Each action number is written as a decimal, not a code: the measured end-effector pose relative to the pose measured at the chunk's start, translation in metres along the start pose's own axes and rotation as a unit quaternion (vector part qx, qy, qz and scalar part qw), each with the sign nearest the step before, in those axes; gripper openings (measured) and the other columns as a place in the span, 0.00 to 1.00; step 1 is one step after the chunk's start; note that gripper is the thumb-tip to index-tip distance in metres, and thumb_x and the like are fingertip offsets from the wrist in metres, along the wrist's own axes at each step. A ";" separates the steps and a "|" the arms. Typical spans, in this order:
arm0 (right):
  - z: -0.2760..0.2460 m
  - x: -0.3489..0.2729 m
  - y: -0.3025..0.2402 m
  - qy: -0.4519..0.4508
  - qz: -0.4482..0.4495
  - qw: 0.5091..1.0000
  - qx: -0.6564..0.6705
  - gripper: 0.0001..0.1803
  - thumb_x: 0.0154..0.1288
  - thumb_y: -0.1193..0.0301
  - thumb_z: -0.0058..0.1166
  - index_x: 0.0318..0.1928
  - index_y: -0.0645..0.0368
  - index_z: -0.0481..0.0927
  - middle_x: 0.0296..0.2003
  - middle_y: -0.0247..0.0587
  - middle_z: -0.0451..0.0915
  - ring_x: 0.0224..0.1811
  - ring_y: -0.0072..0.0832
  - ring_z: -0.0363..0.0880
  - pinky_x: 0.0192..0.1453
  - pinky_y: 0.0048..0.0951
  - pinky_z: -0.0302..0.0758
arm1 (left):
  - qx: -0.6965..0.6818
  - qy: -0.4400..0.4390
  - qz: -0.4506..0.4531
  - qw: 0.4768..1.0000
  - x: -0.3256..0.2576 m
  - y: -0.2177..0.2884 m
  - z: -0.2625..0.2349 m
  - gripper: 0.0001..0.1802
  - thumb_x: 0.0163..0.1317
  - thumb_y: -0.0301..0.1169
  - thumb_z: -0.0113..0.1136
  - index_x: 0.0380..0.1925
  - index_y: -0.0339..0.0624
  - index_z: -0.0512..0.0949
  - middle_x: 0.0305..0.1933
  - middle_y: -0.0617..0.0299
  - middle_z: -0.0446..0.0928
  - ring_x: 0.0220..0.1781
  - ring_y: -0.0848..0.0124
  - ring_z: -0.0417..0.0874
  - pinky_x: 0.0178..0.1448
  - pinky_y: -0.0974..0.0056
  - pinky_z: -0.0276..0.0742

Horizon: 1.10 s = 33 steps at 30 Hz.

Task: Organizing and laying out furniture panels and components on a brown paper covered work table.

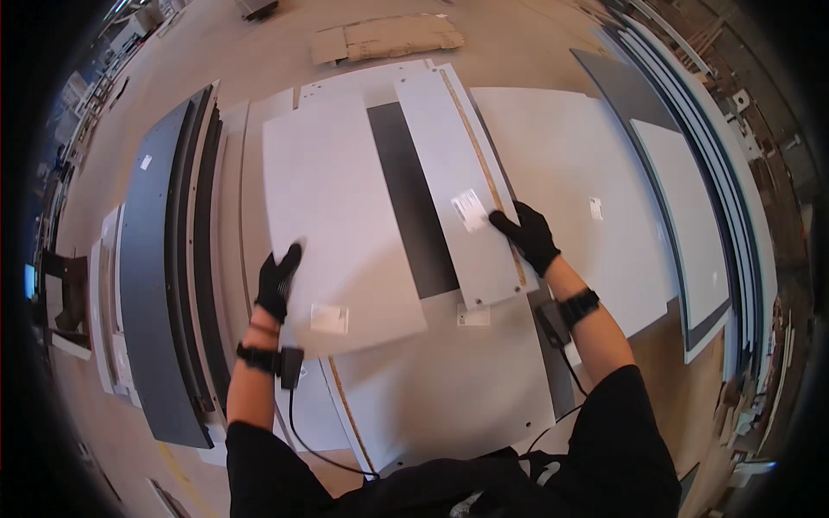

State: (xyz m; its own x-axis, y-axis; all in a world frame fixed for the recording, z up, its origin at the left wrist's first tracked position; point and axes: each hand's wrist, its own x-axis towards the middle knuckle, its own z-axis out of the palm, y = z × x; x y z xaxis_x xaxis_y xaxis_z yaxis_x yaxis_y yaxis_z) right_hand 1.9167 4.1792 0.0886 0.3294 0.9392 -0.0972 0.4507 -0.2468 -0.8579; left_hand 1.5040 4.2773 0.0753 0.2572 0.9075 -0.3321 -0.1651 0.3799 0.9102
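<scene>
Both hands wear black gloves. My left hand (280, 281) grips the left edge of a wide white panel (337, 216), thumb on top and the other fingers partly hidden at the edge. My right hand (528, 237) is closed on the right edge of a narrower white panel (436, 142), which has a brown groove along its length, small holes and a paper label (471, 210). A dark strip (413, 198) shows between the two panels. Beneath them lies a larger pale board (466, 388), with holes near its corners.
Dark and pale boards (164, 259) are stacked at the left. A wide white board (561, 190) lies to the right, with a leaning stack of grey and white panels (691, 216) beyond it. Flattened cardboard (389, 39) rests on the floor (535, 43) ahead. Cables hang from both wrist straps.
</scene>
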 end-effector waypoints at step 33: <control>0.047 -0.381 0.059 0.063 0.201 0.958 -0.195 0.57 0.34 0.41 0.65 0.59 0.66 0.59 0.47 0.57 0.65 0.53 0.49 0.63 0.56 0.47 0.63 | 0.266 0.074 -0.018 0.961 -0.276 -0.148 -0.040 0.39 0.47 0.38 0.68 0.58 0.36 0.62 0.47 0.53 0.76 0.45 0.64 0.77 0.50 0.61 0.73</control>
State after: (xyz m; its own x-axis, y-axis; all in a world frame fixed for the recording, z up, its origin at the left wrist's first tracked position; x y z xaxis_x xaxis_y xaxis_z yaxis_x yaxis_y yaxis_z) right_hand 1.7782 3.8177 0.0512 0.6274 0.7198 -0.2970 0.5345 -0.6755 -0.5080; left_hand 1.4196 3.9776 0.0223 0.1091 0.9260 -0.3615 0.3609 0.3019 0.8824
